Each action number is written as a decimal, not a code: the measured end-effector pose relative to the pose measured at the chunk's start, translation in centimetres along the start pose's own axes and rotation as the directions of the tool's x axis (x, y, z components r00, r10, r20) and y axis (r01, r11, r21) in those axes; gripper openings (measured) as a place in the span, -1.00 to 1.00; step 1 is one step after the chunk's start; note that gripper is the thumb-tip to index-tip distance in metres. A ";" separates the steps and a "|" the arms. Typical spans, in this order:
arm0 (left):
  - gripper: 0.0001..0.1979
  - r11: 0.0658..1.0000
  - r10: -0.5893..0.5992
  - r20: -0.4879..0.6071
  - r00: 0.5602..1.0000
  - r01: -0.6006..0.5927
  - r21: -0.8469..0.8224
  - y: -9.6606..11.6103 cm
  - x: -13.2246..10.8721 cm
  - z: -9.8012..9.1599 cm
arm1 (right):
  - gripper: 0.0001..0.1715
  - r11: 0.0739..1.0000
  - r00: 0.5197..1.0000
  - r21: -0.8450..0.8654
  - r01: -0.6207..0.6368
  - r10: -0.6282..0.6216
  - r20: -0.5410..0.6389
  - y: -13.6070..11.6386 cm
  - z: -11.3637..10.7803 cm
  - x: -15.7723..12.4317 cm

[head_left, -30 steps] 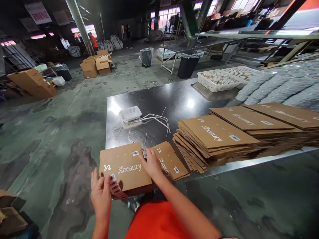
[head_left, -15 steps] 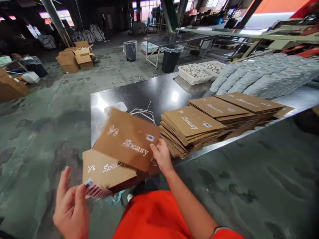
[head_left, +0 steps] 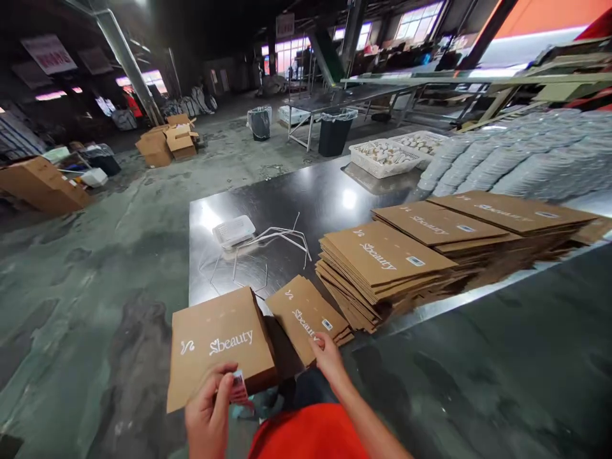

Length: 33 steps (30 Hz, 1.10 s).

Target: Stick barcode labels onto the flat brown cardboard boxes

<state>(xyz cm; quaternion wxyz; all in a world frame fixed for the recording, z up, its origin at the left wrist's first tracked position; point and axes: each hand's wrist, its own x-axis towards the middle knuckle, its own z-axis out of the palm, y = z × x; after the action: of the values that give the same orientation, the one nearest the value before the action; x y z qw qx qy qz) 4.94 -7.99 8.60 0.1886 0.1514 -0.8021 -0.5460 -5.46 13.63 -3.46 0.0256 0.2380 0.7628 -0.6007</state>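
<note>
My left hand (head_left: 210, 405) pinches a strip of printed sticker labels (head_left: 238, 386) at the near edge of a stack of flattened cardboard boxes (head_left: 215, 319) marked "beauty". That stack's top box shows no sticker. To its right lies a smaller pile, its top flattened cardboard box (head_left: 306, 306) bearing a small white and blue sticker (head_left: 327, 324). The thumb and fingers of my right hand (head_left: 329, 358) close on the near edge of that top box. Part of its lettering is hidden behind the fingertips.
Taller piles of stickered flat boxes (head_left: 382, 255) run along the metal table (head_left: 306, 197) to the right. White strips (head_left: 282, 233) and a small white basket (head_left: 235, 231) lie behind the near stacks. Beyond are filled white baskets (head_left: 382, 156) and wrapped grey stacks (head_left: 516, 156).
The stickered box my right hand held tilted above the left stack now lies on the smaller pile. My left hand has moved right with the label strip, and the view has tipped up.
</note>
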 end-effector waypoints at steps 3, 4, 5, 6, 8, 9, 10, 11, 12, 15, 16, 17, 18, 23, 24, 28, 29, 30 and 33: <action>-0.72 0.996 -0.009 0.004 1.000 0.010 -0.088 0.4 -0.2 1.2 | -0.51 0.979 0.863 0.185 0.090 -0.169 0.476 -5.7 0.6 -4.6; -0.72 0.995 0.000 0.016 1.000 0.002 -0.100 0.6 -0.2 1.4 | -0.54 0.956 0.783 0.253 0.149 -0.270 0.561 -7.6 0.9 -6.2; -0.71 0.994 0.014 0.032 0.999 -0.010 -0.106 0.7 -0.1 1.5 | -0.56 0.936 0.692 0.288 0.204 -0.346 0.634 -9.3 1.2 -7.7; -0.70 0.994 0.028 0.049 0.998 -0.023 -0.108 0.8 0.0 1.5 | -0.61 0.931 0.638 0.300 0.207 -0.360 0.681 -10.7 1.6 -9.0; -0.72 0.993 0.043 0.082 0.996 -0.034 -0.113 0.9 0.1 1.3 | -0.74 0.939 0.604 0.304 0.161 -0.337 0.722 -12.5 2.2 -10.6; -0.75 0.991 0.039 0.094 0.995 -0.027 -0.131 1.0 0.1 1.2 | -0.76 0.945 0.610 0.305 0.115 -0.310 0.730 -12.9 2.5 -10.9; -0.77 0.986 0.026 0.095 0.995 -0.010 -0.164 1.1 0.0 1.0 | -0.78 0.947 0.618 0.313 0.074 -0.290 0.731 -13.0 2.7 -11.1; -0.78 0.978 0.003 0.088 0.996 0.015 -0.208 1.2 -0.1 0.9 | -0.78 0.945 0.622 0.324 0.049 -0.283 0.730 -12.9 2.8 -11.0; -0.78 0.966 -0.029 0.079 0.996 0.048 -0.254 1.3 -0.2 0.8 | -0.75 0.942 0.630 0.334 0.040 -0.283 0.723 -12.8 3.0 -10.8; -0.78 0.923 -0.141 0.100 0.985 0.167 -0.347 1.7 -0.5 0.9 | -0.71 0.938 0.671 0.335 0.087 -0.304 0.676 -12.2 3.1 -10.2; -0.78 0.909 -0.178 0.116 0.977 0.208 -0.362 1.9 -0.5 1.0 | -0.71 0.939 0.679 0.329 0.095 -0.303 0.669 -12.0 3.2 -10.1; -0.78 0.896 -0.209 0.123 0.970 0.241 -0.374 2.0 -0.6 1.1 | -0.71 0.941 0.679 0.325 0.091 -0.297 0.671 -12.0 3.3 -10.0; -0.78 0.887 -0.231 0.117 0.966 0.259 -0.383 2.1 -0.6 1.2 | -0.70 0.943 0.672 0.323 0.077 -0.288 0.682 -11.9 3.3 -10.0; -0.71 0.922 -0.231 0.057 0.971 0.238 -0.306 1.8 -0.6 1.2 | -0.76 0.949 0.653 0.298 0.106 -0.292 0.699 -11.7 3.6 -10.4; -0.70 0.933 -0.225 0.060 0.973 0.232 -0.276 1.6 -0.6 1.2 | -0.77 0.949 0.656 0.284 0.139 -0.303 0.692 -11.8 3.6 -10.5; -0.60 0.961 -0.237 0.035 0.971 0.240 -0.138 0.9 -0.5 1.2 | -0.79 0.916 0.686 0.239 0.323 -0.400 0.608 -12.2 3.8 -9.8; -0.58 0.961 -0.249 0.022 0.968 0.250 -0.118 0.7 -0.5 1.1 | -0.80 0.902 0.702 0.231 0.364 -0.429 0.568 -12.3 4.1 -9.1; -0.57 0.958 -0.266 0.011 0.964 0.265 -0.109 0.6 -0.4 1.1 | -0.81 0.891 0.722 0.218 0.398 -0.451 0.525 -12.5 4.6 -8.1; -0.56 0.945 -0.308 0.003 0.951 0.307 -0.115 -0.3 0.3 0.9 | -0.85 0.891 0.792 0.085 0.447 -0.438 0.426 -12.6 6.7 -4.2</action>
<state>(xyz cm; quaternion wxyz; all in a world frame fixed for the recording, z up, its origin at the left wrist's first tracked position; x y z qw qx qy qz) 4.21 -7.47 8.09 0.1155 0.2676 -0.7347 -0.6125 -8.32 3.97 7.44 0.0561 -0.0870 0.7780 -0.6197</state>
